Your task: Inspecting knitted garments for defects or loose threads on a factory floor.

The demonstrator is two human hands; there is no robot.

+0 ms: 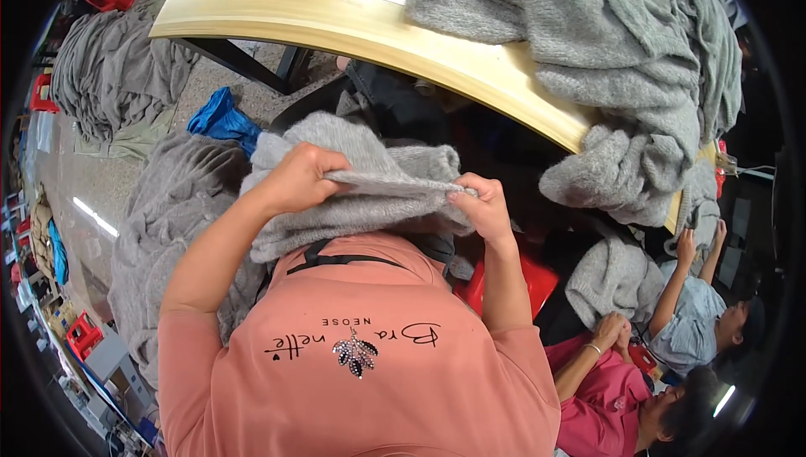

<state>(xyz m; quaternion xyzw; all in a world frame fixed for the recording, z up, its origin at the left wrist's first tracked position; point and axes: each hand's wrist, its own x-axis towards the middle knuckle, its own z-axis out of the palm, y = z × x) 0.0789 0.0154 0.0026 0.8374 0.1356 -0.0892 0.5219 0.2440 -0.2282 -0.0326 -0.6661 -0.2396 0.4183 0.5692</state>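
A light grey knitted garment [327, 138] lies bunched across my lap. My left hand [300, 177] pinches one end of a folded edge of it. At the other end of that edge, my right hand [484, 208] is closed on the knit with thumb and fingers. The strip between my two hands is drawn fairly straight. The rest of the garment hangs in loose folds above and below this strip. Its full shape is hidden by the folds.
Ahead stands a pale wooden table [277, 4], with a grey knitwear heap [613, 46] hanging over its edge. More grey knitwear [180, 230] is piled at my left, near a blue cloth [225, 121]. A red stool [516, 281] is at my right, beside two people handling grey knits.
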